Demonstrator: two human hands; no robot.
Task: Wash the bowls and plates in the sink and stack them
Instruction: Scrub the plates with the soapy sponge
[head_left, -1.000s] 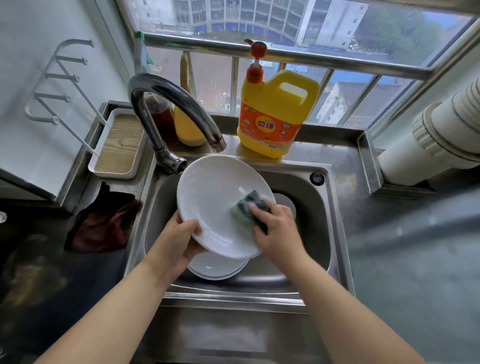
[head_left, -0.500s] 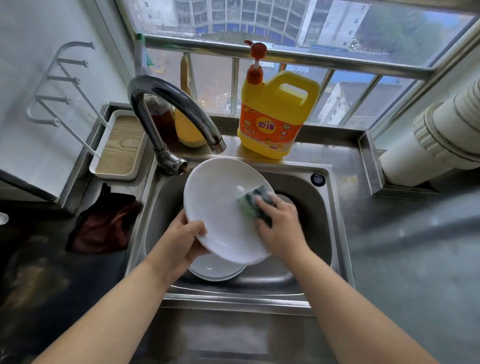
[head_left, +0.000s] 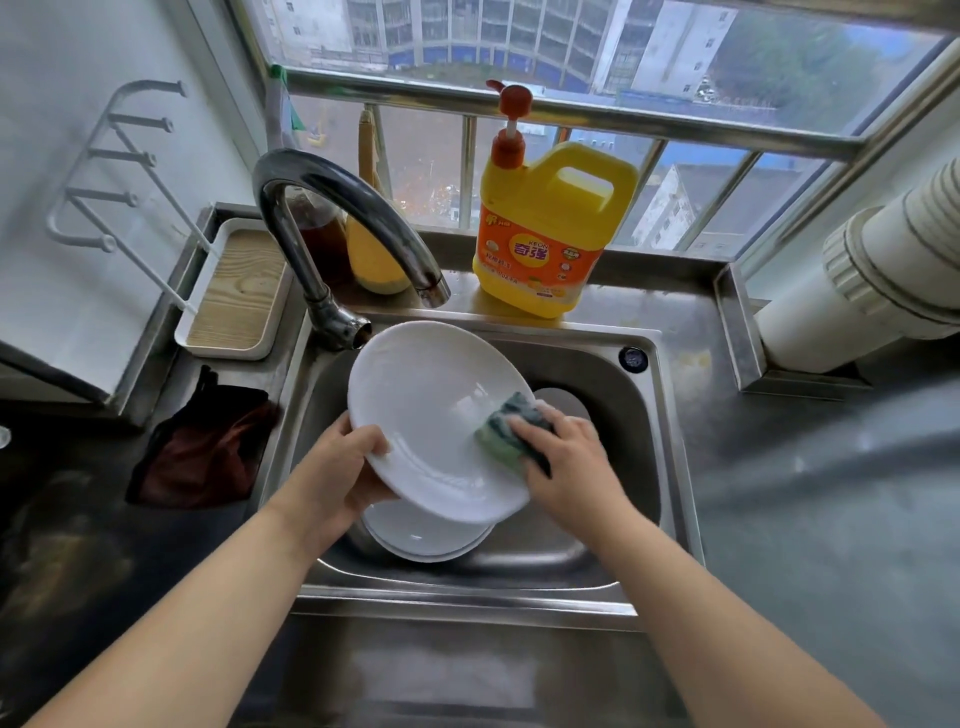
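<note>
I hold a white plate (head_left: 431, 415) tilted over the steel sink (head_left: 613, 499). My left hand (head_left: 337, 473) grips its left rim, thumb on the inside. My right hand (head_left: 566, 467) presses a green-blue sponge (head_left: 506, 434) against the plate's right inner side. Beneath the held plate more white plates (head_left: 426, 535) lie stacked on the sink floor, mostly hidden. Behind my right hand a pale round dish (head_left: 569, 402) shows partly near the drain.
A curved steel tap (head_left: 332, 218) arches over the sink's back left. A yellow detergent jug (head_left: 545, 228) with an orange pump stands on the back ledge. A wood-lined tray (head_left: 236, 296) and a dark red cloth (head_left: 208, 447) lie left; a white pipe (head_left: 883, 275) runs right.
My right hand has slid the sponge lower and toward the plate's right edge. The plate has tipped a little flatter in my left hand.
</note>
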